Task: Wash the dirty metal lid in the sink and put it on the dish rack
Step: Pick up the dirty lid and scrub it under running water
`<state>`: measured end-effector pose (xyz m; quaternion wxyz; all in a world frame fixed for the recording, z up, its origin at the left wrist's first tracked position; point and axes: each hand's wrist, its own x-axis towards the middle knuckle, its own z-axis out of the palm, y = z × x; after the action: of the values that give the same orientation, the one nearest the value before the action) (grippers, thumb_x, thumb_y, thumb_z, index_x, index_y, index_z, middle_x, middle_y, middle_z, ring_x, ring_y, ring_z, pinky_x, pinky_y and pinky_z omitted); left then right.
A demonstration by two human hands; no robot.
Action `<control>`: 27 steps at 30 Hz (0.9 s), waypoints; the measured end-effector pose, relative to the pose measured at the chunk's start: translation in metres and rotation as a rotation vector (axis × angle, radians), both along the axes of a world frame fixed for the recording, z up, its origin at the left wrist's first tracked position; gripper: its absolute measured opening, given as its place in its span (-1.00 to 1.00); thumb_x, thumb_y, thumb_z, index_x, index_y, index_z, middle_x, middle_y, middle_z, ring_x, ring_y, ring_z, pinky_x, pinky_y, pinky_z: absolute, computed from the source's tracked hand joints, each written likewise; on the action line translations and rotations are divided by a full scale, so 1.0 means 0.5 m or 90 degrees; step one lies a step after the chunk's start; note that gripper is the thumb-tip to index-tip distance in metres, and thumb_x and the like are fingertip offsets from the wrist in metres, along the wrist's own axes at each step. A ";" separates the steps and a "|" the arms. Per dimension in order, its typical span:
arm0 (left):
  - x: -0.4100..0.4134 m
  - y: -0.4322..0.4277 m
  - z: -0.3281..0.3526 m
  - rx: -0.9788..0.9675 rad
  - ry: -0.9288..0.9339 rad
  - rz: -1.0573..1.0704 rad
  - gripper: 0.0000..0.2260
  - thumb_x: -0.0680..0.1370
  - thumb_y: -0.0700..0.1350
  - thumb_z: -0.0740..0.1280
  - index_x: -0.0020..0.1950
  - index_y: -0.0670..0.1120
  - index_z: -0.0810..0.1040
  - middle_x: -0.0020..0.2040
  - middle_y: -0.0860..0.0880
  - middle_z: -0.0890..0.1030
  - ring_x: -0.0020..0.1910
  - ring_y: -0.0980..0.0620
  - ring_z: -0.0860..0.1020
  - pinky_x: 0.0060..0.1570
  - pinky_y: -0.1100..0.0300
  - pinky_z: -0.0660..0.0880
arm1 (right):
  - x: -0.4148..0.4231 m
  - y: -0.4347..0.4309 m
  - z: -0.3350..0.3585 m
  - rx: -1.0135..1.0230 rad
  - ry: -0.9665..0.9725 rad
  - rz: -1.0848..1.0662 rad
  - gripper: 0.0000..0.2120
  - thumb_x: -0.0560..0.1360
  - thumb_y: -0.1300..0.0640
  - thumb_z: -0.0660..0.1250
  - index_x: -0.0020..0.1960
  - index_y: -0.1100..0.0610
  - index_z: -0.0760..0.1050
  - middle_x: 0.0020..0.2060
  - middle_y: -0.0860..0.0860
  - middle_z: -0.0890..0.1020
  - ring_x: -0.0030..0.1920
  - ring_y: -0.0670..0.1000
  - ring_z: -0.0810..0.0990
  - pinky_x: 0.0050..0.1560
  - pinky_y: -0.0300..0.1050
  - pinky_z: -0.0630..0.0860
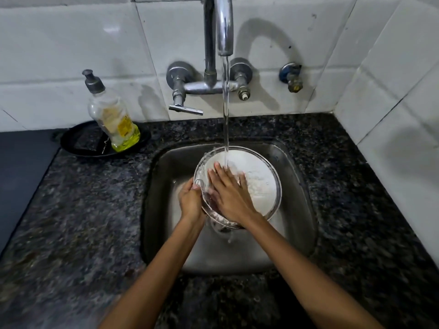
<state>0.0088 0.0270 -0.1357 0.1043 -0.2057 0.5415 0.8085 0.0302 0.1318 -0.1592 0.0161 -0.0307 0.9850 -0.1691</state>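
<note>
While tap water pours into the metal lid over the sink, my left grip clamps its rim and my right grip lies flat, fingers spread, inside; a soap bottle holds little yellow liquid.

A clear soap bottle with yellow liquid low inside stood tilted on a black round tray at the left of the speckled dark granite counter. White tiles lined the wall (a small valve protruded right of the taps).
</note>
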 end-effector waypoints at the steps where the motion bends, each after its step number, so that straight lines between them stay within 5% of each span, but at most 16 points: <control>1: 0.003 -0.001 0.001 -0.013 0.005 -0.019 -0.72 0.51 -0.38 0.11 -0.04 -0.16 0.58 -0.26 -0.06 0.62 -0.28 0.01 0.58 -0.21 0.17 0.57 | -0.018 0.011 0.006 0.010 0.022 0.007 -0.46 0.55 -0.13 -0.11 0.49 -0.05 -0.12 0.53 0.00 -0.08 0.52 0.07 -0.16 0.47 0.22 -0.17; 8: -0.042 -0.064 -0.015 -0.080 0.025 0.057 -0.70 0.48 -0.41 0.07 0.02 -0.24 0.56 -0.28 -0.03 0.55 -0.30 0.08 0.49 -0.26 0.26 0.49 | -0.004 0.118 0.001 0.140 0.080 -0.089 -0.34 0.48 -0.21 -0.09 0.48 0.11 0.02 0.52 0.11 0.03 0.52 0.14 -0.06 0.47 0.15 -0.14; 12: -0.053 -0.076 -0.031 0.087 -0.140 0.090 -0.68 0.49 -0.40 0.03 -0.26 -0.10 0.46 -0.37 -0.08 0.60 -0.31 0.00 0.47 -0.16 0.11 0.47 | 0.039 0.089 0.014 0.269 0.166 0.086 -0.39 0.44 -0.27 -0.03 0.25 0.08 0.47 0.30 0.12 0.51 0.38 0.19 0.37 0.41 0.28 -0.09; 14: -0.049 -0.071 -0.020 0.092 -0.217 0.101 -0.71 0.53 -0.38 0.05 -0.25 -0.12 0.45 -0.20 -0.13 0.61 -0.30 -0.02 0.47 -0.06 -0.01 0.50 | 0.035 0.084 0.045 0.310 0.233 0.161 -0.46 0.41 -0.28 0.05 0.11 0.05 0.55 0.13 0.06 0.64 0.24 0.16 0.53 0.37 0.38 0.07; 16: -0.052 -0.065 -0.011 0.086 -0.258 0.106 -0.78 0.54 -0.34 0.09 -0.14 -0.18 0.49 0.05 -0.16 0.56 -0.33 -0.04 0.48 -0.18 0.05 0.58 | 0.027 0.078 0.091 0.316 0.293 0.196 -0.70 0.38 -0.12 0.23 -0.03 0.01 0.57 -0.04 0.00 0.69 0.10 0.10 0.60 0.32 0.44 0.21; 19: -0.069 -0.068 0.016 0.079 -0.253 0.010 -0.70 0.61 -0.08 0.07 0.08 -0.22 0.51 0.23 -0.23 0.50 -0.21 -0.12 0.59 -0.47 0.10 0.58 | -0.012 0.065 0.153 0.174 0.229 0.111 -0.90 0.34 0.13 0.35 -0.17 0.00 0.61 -0.27 0.02 0.70 -0.11 0.08 0.65 0.35 0.34 0.26; 21: -0.085 -0.073 0.037 0.019 -0.219 -0.115 -0.41 0.59 0.16 -0.08 0.24 -0.30 0.41 0.18 -0.34 0.52 0.02 -0.25 0.57 -0.38 0.06 0.58 | -0.041 0.061 0.188 -0.039 0.105 -0.031 -0.88 0.43 0.13 0.29 -0.12 0.02 0.60 -0.19 0.11 0.70 -0.06 0.16 0.63 0.18 0.14 0.46; 24: -0.096 -0.089 0.077 -0.258 -0.092 -0.290 -0.49 0.60 0.14 -0.05 -0.01 -0.25 0.48 -0.16 -0.27 0.58 -0.23 -0.19 0.57 -0.46 0.19 0.58 | -0.089 0.065 0.196 -0.255 0.008 -0.197 -0.84 0.45 0.05 0.31 -0.29 0.04 0.54 -0.23 0.11 0.64 -0.08 0.15 0.60 -0.11 -0.02 0.48; 27: -0.114 -0.108 0.093 -0.418 0.029 -0.338 -0.63 0.59 -0.01 0.12 -0.28 -0.15 0.56 -0.20 -0.25 0.58 -0.35 -0.10 0.53 -0.36 0.20 0.54 | -0.123 0.041 0.189 -0.348 -0.049 -0.163 -0.88 0.44 0.11 0.33 -0.26 0.05 0.56 -0.19 0.13 0.65 -0.07 0.13 0.61 -0.04 -0.01 0.51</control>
<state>-0.0480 -0.0271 -0.0891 0.2258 -0.0638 0.8067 0.5425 -0.0312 0.1522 -0.0648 0.0229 0.0966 0.8975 -0.4297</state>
